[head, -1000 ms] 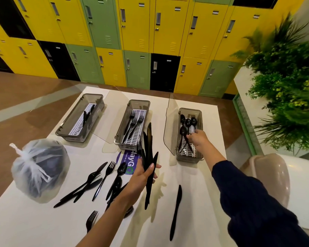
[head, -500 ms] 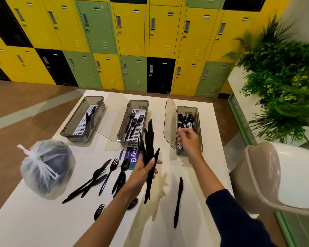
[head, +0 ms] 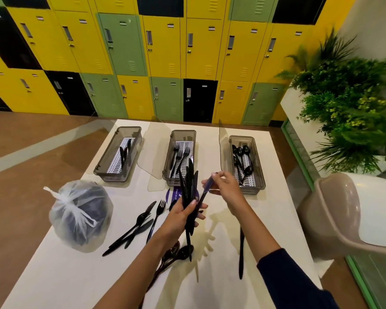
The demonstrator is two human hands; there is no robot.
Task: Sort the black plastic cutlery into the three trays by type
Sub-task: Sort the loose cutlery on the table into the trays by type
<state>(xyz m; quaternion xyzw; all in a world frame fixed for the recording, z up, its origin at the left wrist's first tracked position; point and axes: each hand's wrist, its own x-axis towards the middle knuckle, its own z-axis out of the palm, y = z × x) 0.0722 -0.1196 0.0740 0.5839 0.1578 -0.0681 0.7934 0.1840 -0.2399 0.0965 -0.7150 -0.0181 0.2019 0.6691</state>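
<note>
White desk (head: pixel 221 253) in front of yellow and green lockers (head: pixel 165 47), three trays (head: pixel 180 161) across mid-frame. Left hand (head: pixel 183 216) had its grip clenched round a cutlery bundle (head: pixel 188 188) at center; right hand (head: pixel 225 188) pinched one piece's tip. More cutlery lay lower left.

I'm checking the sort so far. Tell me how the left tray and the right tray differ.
The left tray holds a few knives; the right tray holds spoons, and more of them. The left tray sits angled on the table; the right tray sits straighter. The right hand hovers beside the right tray; no hand is near the left one. Both are grey, see-through, with white slotted floors.
</note>
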